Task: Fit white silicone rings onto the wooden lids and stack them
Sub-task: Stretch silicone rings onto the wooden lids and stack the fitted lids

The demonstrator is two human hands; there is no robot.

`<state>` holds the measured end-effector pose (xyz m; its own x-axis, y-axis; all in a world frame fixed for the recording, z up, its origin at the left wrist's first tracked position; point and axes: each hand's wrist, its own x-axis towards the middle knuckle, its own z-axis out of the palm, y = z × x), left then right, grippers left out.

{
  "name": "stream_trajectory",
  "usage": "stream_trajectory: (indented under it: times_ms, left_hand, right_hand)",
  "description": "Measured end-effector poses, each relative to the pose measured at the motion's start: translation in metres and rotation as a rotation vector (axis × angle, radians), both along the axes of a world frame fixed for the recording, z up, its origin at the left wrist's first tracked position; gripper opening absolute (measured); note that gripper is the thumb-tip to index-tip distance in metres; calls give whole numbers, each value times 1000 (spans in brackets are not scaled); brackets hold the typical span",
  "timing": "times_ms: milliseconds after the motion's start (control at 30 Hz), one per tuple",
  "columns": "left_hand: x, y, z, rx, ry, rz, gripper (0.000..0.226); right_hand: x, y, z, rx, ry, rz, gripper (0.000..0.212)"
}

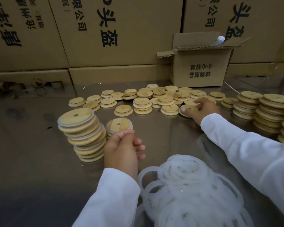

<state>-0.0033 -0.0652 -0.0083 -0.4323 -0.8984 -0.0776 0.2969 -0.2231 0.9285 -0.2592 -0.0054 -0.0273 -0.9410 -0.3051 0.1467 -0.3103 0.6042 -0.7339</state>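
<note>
White silicone rings (187, 182) lie heaped nearest the body, between the two white sleeves. Left hand (121, 149) is just beyond the heap, with its fingers loosely curled. Its thumb and forefinger meet at the near rim of a ringed lid (119, 125), which lies flat on a short stack beside the tall stack (84, 136) of finished lids. Whether they pinch that rim or only touch it cannot be told.

Right hand (205, 107) is farther out and to the right. With its thumb on top and its fingers curled over the far edge, it grips a bare lid (190, 108) at the near edge of the loose lids (143, 102) spread on the table (39, 161).

Judgement: the gripped lid lies flat, well beyond the rings, so it must travel back toward the body. The left hand is nearer the heap and better placed to pick a ring.
</note>
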Motion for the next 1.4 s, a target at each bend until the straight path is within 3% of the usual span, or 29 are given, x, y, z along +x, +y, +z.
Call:
stream_trajectory:
  times_ms: [167, 267, 400, 500, 600, 767, 867, 933, 1000, 1133, 1400]
  left_hand:
    - [0, 1, 0, 10, -20, -20, 21]
    - [-1, 0, 0, 45, -26, -59, 19]
    - [-3, 5, 0, 87, -29, -207, 13]
    - [-4, 10, -2, 31, 2, -375, 28]
    - [2, 14, 0, 55, 114, -591, 47]
    - [9, 15, -3, 34, 113, -550, 19]
    - [8, 10, -4, 64, 136, -472, 13]
    - [7, 7, -6, 55, 110, -430, 10]
    - [5, 7, -9, 39, 97, -427, 10]
    - [4, 6, -13, 15, 96, -442, 11]
    - [1, 4, -14, 8, 101, -395, 11]
  right_hand:
    - [11, 0, 5, 113, 78, -19, 58]
    - [38, 7, 14, -59, 156, 49, 54]
    - [106, 32, 29, -265, 372, 304, 49]
    - [153, 57, 32, -346, 427, 521, 57]
    - [175, 70, 28, -341, 471, 603, 60]
    - [177, 79, 21, -349, 293, 661, 65]
    - [159, 83, 14, -349, 195, 493, 34]
    - [144, 85, 8, -166, 134, 376, 8]
    - [134, 86, 0, 10, 71, 348, 11]
    - [130, 86, 0, 108, 66, 366, 15]
    - [133, 85, 0, -11, 59, 342, 18]
